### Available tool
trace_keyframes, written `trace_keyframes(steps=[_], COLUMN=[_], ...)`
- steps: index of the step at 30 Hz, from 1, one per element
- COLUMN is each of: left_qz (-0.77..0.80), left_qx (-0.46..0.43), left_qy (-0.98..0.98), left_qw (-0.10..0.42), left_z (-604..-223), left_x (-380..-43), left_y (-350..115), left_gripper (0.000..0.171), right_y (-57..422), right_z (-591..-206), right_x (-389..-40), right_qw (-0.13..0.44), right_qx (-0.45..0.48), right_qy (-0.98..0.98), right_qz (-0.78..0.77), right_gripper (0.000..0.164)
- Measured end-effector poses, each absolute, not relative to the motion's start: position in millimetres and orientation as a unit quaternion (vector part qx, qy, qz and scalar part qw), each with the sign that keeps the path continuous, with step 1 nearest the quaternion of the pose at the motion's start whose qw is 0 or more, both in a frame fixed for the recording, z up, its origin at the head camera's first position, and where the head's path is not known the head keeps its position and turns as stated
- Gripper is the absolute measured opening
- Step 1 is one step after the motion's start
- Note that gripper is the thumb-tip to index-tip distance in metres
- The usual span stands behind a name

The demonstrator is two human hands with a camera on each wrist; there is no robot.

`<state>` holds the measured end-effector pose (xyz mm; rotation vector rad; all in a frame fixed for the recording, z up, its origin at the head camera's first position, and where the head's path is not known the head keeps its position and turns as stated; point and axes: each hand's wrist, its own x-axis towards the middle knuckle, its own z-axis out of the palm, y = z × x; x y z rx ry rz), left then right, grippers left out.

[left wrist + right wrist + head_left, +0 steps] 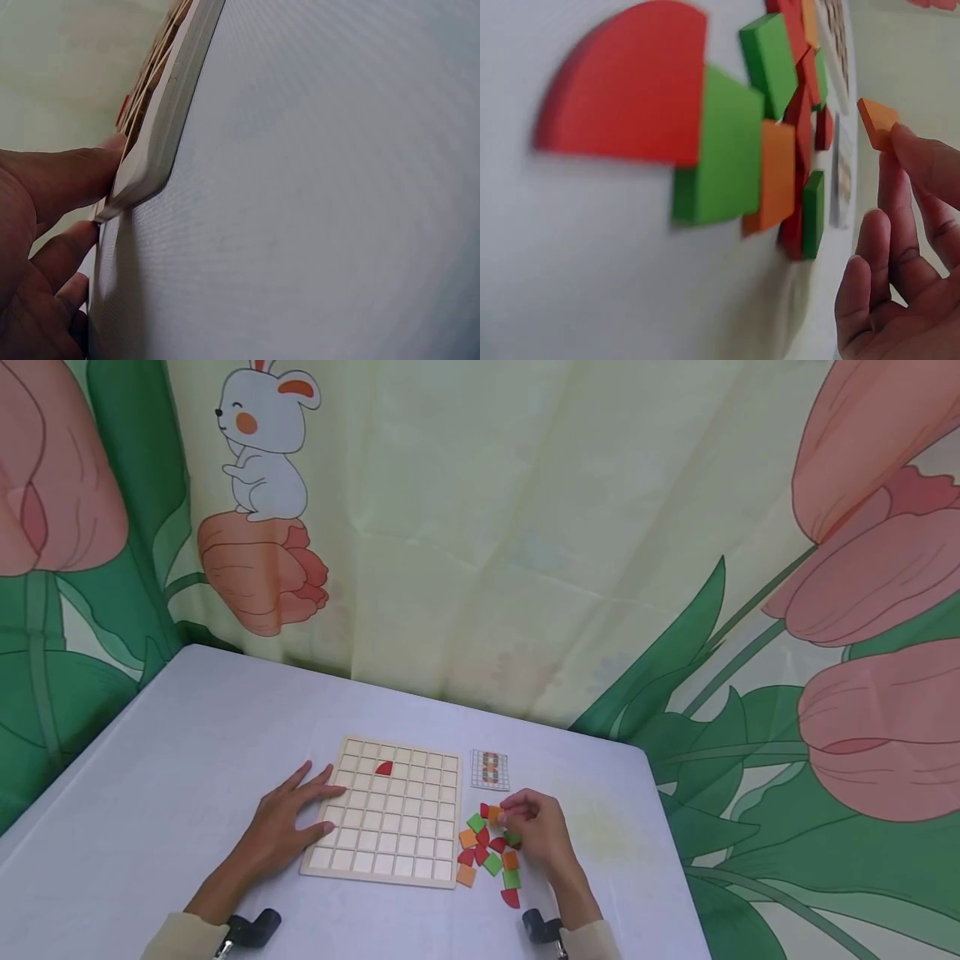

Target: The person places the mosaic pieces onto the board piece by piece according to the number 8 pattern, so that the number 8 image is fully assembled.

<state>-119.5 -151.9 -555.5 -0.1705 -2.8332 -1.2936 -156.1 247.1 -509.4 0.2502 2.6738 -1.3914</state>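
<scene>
A square wooden grid board (383,865) lies on the table, with one red quarter-circle tile (385,767) in a cell near its top. My left hand (288,810) is at the board's left edge, fingers spread; its thumb (79,174) rests on the rim. To the right of the board, my right hand (542,831) pinches an orange square tile (878,123) between thumb and finger, raised over the loose tiles. Below it are scattered green tiles (724,150), orange tiles (467,876) and red quarter-circle tiles (510,898), some partly behind the hand.
A small pattern card (491,770) with a coloured design on a grid lies beyond the loose tiles, right of the board. The white-covered table (247,710) meets a curtain (480,527) printed with tulips and a rabbit at its back edge.
</scene>
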Motion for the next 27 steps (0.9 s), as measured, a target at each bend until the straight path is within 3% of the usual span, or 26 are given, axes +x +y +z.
trace_keyframes(steps=[21, 27], left_qz=[-0.415, -0.415], left_qx=[-0.053, -0.059], left_qy=[-0.908, -0.908], left_qw=[0.016, 0.021], left_z=[-557, -557], left_x=[-117, -119], left_y=[-151, -153], left_gripper=[0.058, 0.058], right_y=[164, 136], right_z=[-509, -508], right_x=[-200, -209], right_qw=[0.047, 0.069], right_qx=[0.046, 0.033], right_qy=[0.864, 0.862], right_qz=[-0.499, -0.502], right_gripper=[0.01, 0.011])
